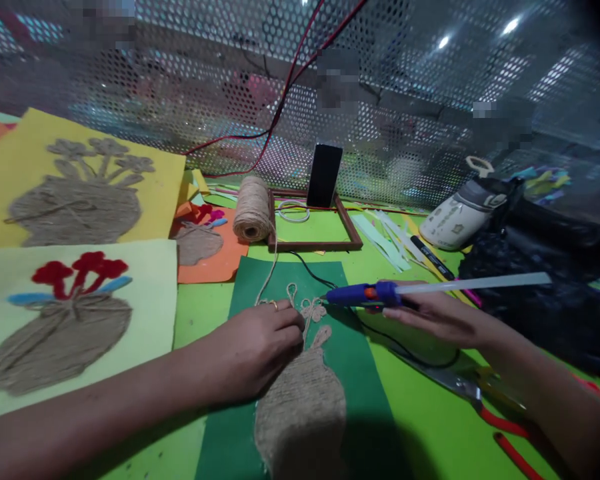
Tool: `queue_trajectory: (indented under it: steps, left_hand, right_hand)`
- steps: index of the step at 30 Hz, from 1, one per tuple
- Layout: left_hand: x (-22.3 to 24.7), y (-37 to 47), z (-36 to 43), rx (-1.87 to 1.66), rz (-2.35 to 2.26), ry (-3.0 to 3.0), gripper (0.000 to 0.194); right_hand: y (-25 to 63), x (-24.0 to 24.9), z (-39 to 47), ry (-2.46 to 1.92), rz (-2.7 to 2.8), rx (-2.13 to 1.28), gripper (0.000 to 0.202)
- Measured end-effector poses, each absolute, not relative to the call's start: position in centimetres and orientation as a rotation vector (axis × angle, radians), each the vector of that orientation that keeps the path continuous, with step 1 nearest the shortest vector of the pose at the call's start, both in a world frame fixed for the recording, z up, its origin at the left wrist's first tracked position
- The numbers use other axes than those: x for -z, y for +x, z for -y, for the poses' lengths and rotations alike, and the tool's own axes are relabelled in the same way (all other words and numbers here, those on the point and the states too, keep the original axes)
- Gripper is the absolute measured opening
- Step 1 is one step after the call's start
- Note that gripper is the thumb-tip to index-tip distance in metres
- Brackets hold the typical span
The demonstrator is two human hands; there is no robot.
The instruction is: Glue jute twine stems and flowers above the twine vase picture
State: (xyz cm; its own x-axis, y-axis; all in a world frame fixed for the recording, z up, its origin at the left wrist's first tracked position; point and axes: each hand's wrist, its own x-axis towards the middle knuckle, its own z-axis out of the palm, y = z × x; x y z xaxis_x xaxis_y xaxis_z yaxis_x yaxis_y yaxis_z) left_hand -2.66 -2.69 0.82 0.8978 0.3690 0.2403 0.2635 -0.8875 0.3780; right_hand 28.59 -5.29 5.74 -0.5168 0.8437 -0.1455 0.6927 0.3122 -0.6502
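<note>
A dark green sheet (360, 387) lies in front of me with a twine vase (303, 407) on it, and a small twine flower (314, 310) sits above the vase. My right hand (420, 310) grips a blue hot glue gun (357, 295); its nozzle is at the flower, and a long white glue stick (475, 283) juts from its back. My left hand (265, 343) rests on the sheet left of the flower with its fingers curled down. Jute twine (269, 277) runs from under those fingers up to a spool (251, 208). The left fingertips are hidden.
Finished twine pictures on yellow paper (167, 180) and pale green paper (155, 280) lie left. Behind the sheet are a brown frame (315, 247) and a propped phone (325, 175). Scissors (473, 390), a marker (433, 258), a bottle (453, 217) and a black bag (535, 267) are right.
</note>
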Motion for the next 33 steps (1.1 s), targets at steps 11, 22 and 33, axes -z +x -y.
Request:
queue_trajectory:
  steps: [11, 22, 33]
  left_hand:
    - [-0.5, -2.6, 2.6, -0.476, -0.462, 2.739, 0.023]
    - [-0.6, -2.5, 2.8, -0.513, -0.46, 2.754, 0.023]
    - [-0.4, -2.5, 2.7, -0.536, -0.452, 2.749, 0.022]
  right_hand:
    - [27.7, -5.2, 4.8, -1.337, 2.421, -1.055, 0.032]
    - [27.8, -5.6, 5.2, -1.44, 2.416, -0.997, 0.033]
    - [27.2, -5.4, 5.3, -1.447, 2.366, -0.963, 0.039]
